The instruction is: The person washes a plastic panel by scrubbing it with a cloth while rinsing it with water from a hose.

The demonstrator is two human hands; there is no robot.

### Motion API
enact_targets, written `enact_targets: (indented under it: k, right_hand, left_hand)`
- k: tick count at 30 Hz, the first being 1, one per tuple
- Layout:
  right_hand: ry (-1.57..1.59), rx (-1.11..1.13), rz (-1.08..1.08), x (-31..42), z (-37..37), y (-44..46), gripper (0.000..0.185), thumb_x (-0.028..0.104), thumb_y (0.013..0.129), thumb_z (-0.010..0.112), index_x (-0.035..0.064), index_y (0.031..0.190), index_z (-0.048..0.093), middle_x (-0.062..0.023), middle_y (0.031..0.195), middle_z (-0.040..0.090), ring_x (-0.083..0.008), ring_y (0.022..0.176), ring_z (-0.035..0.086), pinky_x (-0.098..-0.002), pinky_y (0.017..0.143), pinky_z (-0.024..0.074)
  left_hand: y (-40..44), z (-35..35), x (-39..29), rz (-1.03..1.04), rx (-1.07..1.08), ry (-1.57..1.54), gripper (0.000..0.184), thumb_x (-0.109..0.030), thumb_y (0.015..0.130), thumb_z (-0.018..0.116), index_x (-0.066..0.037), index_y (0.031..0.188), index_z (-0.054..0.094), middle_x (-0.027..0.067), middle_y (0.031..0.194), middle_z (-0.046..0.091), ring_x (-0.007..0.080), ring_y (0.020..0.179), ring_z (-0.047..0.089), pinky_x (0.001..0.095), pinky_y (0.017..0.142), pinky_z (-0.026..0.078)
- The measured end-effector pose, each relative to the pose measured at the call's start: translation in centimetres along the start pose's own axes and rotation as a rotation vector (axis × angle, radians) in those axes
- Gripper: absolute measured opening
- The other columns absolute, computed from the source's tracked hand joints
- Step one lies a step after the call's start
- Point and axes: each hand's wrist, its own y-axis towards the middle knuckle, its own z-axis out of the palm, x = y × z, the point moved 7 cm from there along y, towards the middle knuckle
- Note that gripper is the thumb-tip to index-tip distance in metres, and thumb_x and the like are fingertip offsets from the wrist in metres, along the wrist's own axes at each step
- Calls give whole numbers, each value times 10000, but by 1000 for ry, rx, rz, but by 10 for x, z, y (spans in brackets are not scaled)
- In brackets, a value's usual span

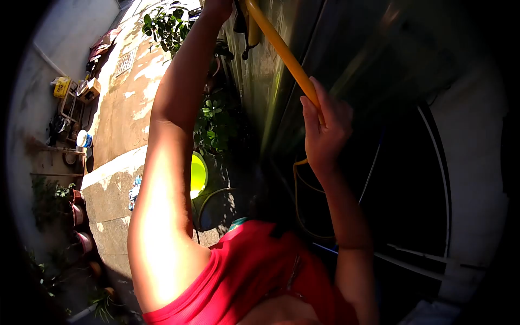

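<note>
My right hand (330,124) is wrapped round a yellow hose (281,49), which runs up and left out of the top of the view. Below the hand, a thinner-looking yellow length curves down into the shade. My left arm reaches up to the top edge, where only part of my left hand (219,8) shows; its fingers are cut off from view. Close beside that hand hang a dark item and a yellowish piece (252,37), too unclear to name. Behind the hose stands a streaked, shiny panel (279,89).
Leafy plants (168,27) grow by the left arm. A bright yellow-green basin (198,175) sits partly behind it. Along the left wall are a shelf (70,108), a white-and-blue bucket (84,138) and several flowerpots (81,243). Deep shade covers the right side.
</note>
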Motion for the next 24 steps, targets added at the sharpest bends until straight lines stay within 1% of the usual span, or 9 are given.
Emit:
enact_targets:
  k: [1,4,5,6,8,10,13,19,24]
  right_hand:
    - [-8,9,4,0,1,-2,332,149,847,704,104,1171,646,-10,731,594,-178,641,550,-341,705,397]
    - [12,-9,-29,-1,2,-6,331,139,842,705,97,1165,647,-16,751,614,-186,660,568,-340,719,408]
    - [19,-1,-19,-2,4,-9,334,135,839,706,94,1165,646,-18,756,617,-189,667,573,-341,726,410]
    - [26,10,-9,-3,5,-13,336,132,837,706,91,1165,646,-19,760,620,-191,674,579,-341,734,413]
    - [33,47,17,-5,8,-20,340,127,833,707,87,1165,645,-20,771,626,-194,686,587,-342,745,416]
    - [22,117,65,-7,11,-35,343,125,831,708,85,1166,645,-21,784,632,-195,695,592,-343,754,417]
    - [39,198,107,-9,17,-55,351,125,826,711,90,1169,644,-17,788,628,-192,695,591,-347,759,416]
    - [33,302,137,-9,23,-88,365,124,806,731,96,1162,655,-2,753,596,-177,680,577,-339,731,417]
    - [48,289,166,-18,18,-108,369,108,820,718,73,1180,646,2,757,595,-163,683,575,-339,737,411]
  left_hand:
    - [3,0,2,30,24,-44,755,102,845,414,-111,1531,181,135,1332,515,246,1067,593,293,882,506]
    - [-25,-17,43,-47,-164,-100,768,134,835,419,-123,1526,204,152,1388,477,271,1113,584,317,874,528]
    - [-35,-32,75,-84,-114,-214,716,73,880,455,-145,1522,225,140,1474,385,282,1251,488,411,1001,455]
    - [-60,-40,97,-94,-143,-55,630,28,881,442,-135,1474,305,106,1240,490,246,1088,538,374,910,471]
    - [-111,-83,185,-189,-215,-27,562,-53,906,433,-138,1452,332,74,1068,586,214,971,583,343,861,473]
    - [-175,-104,246,-340,-286,17,543,-82,915,434,-136,1447,337,74,1086,581,211,984,580,341,868,471]
    - [-259,-114,304,-554,-359,23,517,-126,929,435,-133,1438,344,74,1112,572,207,1004,575,338,878,467]
    - [-388,-111,360,-847,-452,-48,477,-213,957,438,-128,1420,358,75,1165,556,198,1044,565,333,899,460]
    - [-444,-87,351,-901,-458,-76,460,-285,980,441,-123,1405,370,76,1209,542,191,1077,556,329,917,454]
